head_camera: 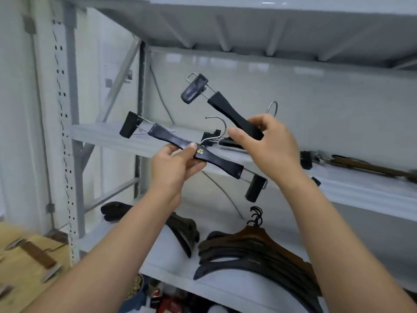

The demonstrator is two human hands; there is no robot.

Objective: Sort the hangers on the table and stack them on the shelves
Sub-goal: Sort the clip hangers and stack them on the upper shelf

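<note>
A: How are the hands posed?

B: Both forearms are raised in front of the shelves (225,152). The left hand (174,164) is closed around the middle of a black clip hanger (180,143), with the thumb pressed on top beside a small gold mark. That hanger is held nearly level, tilted down to the right, with a clip at each end and its metal hook turned up.

A: And the right hand?

B: The right hand (268,141) is clenched on a second clip hanger (234,116), gripped near its middle, with the wrist bent inward. That one is slanted up to the left, with one clip seen at its upper end; the other end is hidden by the hand.

A: Where are the other hangers?

B: More clip hangers (220,138) are laid on the middle shelf, behind the hands, and others (352,161) toward its right end. Wooden hangers (259,251) are stacked on the lower shelf, with a darker pile (180,224) to their left.
</note>
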